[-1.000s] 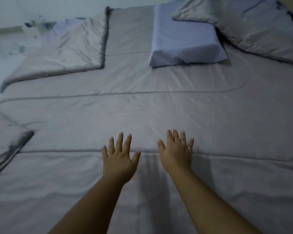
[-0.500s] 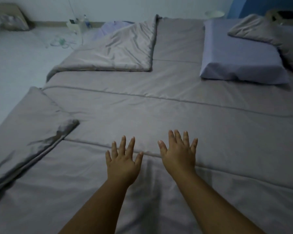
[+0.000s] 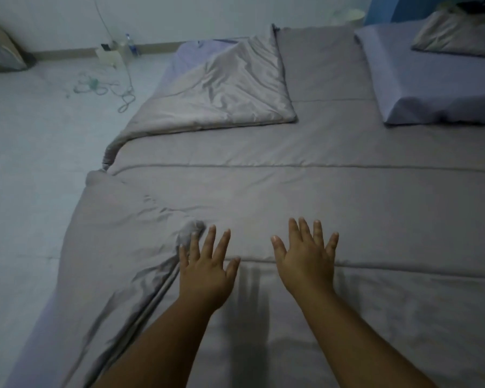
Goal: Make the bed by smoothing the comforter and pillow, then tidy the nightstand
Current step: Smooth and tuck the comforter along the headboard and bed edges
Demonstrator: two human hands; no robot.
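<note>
A grey comforter (image 3: 319, 197) covers the bed. My left hand (image 3: 205, 270) lies flat on it with fingers spread, its fingertips at a folded-over corner flap (image 3: 140, 270) of the comforter. My right hand (image 3: 305, 256) lies flat beside it, fingers straight. Another corner of the comforter (image 3: 221, 91) is folded back at the far left, baring a lavender sheet (image 3: 185, 57). A lavender pillow (image 3: 431, 77) lies at the far right with a grey pillow (image 3: 457, 37) on top of it.
The pale floor (image 3: 25, 163) runs along the bed's left side. On it lie a coiled cable (image 3: 109, 91), a white box with bottles (image 3: 115, 54) by the wall and a bag (image 3: 0, 57) in the far left corner. A pale round container (image 3: 350, 15) stands behind the bed.
The view has swung left, so the pillow has shifted right. The folded flap at the left now lies right under my left fingertips. Both hands stay flat on the comforter.
</note>
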